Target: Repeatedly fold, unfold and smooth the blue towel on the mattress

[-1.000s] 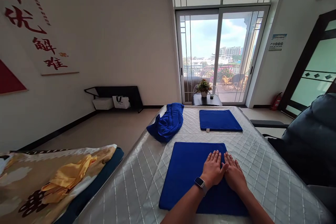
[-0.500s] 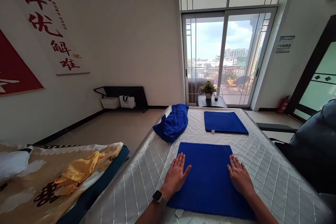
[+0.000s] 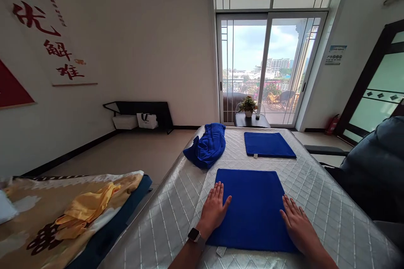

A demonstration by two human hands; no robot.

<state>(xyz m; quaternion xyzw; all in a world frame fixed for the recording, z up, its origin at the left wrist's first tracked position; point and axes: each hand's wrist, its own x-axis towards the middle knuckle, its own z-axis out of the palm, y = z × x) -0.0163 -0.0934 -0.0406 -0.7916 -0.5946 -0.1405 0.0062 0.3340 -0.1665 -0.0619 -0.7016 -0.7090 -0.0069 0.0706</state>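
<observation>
A flat blue cloth (image 3: 252,214), folded into a near square with a white tag at its near left, lies on the silvery quilted mattress (image 3: 164,210). My left hand (image 3: 215,207) rests flat along its left edge, fingers stretched out. Along the right edge lies my right hand (image 3: 296,220), also flat, with the fingers extended. Neither hand grips anything. Beyond them is a second folded blue cloth (image 3: 269,144), and a crumpled blue cloth (image 3: 206,146) sits in a heap at the far left of the mattress.
At the lower left stands a bed with a patterned cover (image 3: 25,206) and a crumpled yellow cloth (image 3: 90,206). A small table (image 3: 252,122) with a potted plant (image 3: 248,105) stands past the mattress. Dark padded furniture (image 3: 375,164) is on the right.
My right hand has slid back towards me and slightly right along the cloth's edge. My left hand stays in about the same place on the cloth. The camera view has turned slightly right.
</observation>
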